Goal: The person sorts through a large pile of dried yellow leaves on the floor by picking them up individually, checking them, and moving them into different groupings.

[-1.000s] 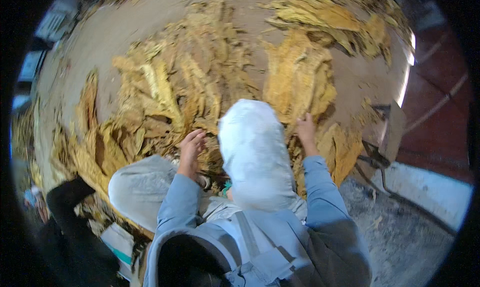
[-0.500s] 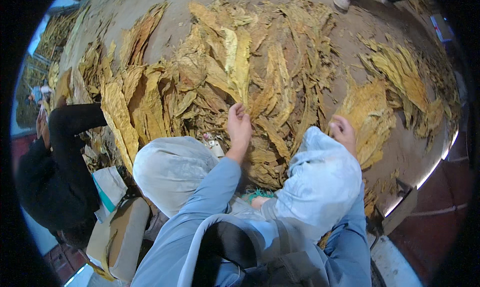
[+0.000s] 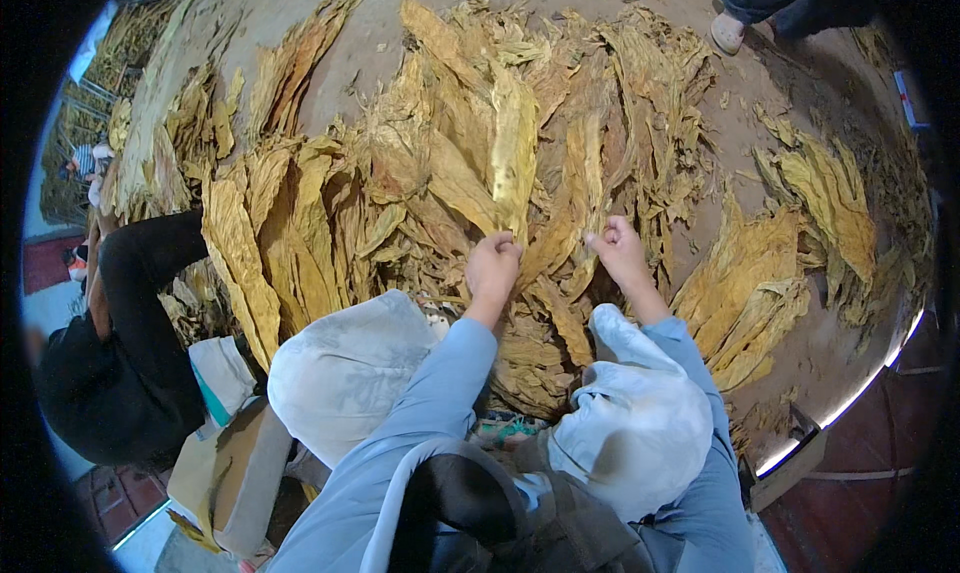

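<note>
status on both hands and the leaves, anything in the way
Left hand pinching near end of yellow leaf. Right hand over other leaves, grip unclear. Knees below hands, not blocking them.

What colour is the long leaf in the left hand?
The leaf is yellow with paler patches, best seen in the head view.

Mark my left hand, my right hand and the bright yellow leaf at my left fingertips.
Left hand (image 3: 492, 267), head view: its back.
Right hand (image 3: 623, 252), head view: its back.
Bright yellow leaf (image 3: 514, 138), head view: mid-blade.
</note>
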A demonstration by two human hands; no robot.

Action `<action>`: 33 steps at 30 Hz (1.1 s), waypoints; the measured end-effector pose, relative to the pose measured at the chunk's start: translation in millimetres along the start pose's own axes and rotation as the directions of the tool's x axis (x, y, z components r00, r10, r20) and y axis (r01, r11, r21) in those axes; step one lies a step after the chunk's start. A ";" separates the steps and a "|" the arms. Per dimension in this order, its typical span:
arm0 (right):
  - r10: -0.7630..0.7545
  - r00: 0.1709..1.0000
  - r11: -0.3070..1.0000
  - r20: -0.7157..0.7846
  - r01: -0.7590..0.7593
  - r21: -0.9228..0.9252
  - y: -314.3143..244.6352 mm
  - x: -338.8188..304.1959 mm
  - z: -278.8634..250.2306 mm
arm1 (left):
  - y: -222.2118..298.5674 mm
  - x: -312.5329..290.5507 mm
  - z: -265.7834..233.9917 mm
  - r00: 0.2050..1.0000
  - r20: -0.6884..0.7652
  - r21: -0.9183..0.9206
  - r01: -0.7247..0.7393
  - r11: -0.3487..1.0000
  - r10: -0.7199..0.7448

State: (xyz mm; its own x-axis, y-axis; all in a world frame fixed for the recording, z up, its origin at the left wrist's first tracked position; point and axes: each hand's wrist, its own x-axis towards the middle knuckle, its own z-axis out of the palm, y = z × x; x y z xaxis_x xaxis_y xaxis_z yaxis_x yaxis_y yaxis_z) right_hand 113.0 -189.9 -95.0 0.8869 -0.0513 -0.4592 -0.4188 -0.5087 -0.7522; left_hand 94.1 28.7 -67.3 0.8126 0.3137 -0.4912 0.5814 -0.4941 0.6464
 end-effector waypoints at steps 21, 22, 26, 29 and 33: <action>-0.126 0.945 0.977 0.303 0.171 -0.128 -215.0 -132.3 -108.8 | 69.3 -122.0 -52.4 0.764 0.312 -0.818 -0.086 0.568 0.565; -0.202 0.949 0.979 0.241 0.203 0.018 -209.3 -135.3 -107.0 | 73.1 -133.9 -56.0 0.757 0.345 -0.805 -0.065 0.589 0.555; -0.239 0.969 0.939 0.066 0.213 0.271 -209.3 -149.6 -116.1 | 62.7 -162.8 -55.2 0.655 0.425 -0.660 -0.249 0.709 0.625; -0.281 0.958 0.849 -0.061 0.277 0.449 -201.5 -157.0 -124.9 | 37.3 -163.6 -44.3 0.636 0.542 -0.311 -0.456 0.834 0.550; -0.355 0.902 0.742 -0.248 0.433 0.512 -189.2 -173.8 -141.2 | 20.5 -163.9 -32.7 0.661 0.524 -0.429 -0.340 0.837 0.537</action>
State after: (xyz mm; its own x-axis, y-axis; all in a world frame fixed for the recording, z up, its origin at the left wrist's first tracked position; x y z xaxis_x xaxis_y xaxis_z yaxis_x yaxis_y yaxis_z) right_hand 65.6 -206.0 193.9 0.9964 -0.0786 -0.0302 -0.0271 0.0398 -0.9988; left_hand -25.8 -6.4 45.6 0.8284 -0.4831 -0.2834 0.2273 -0.1723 0.9585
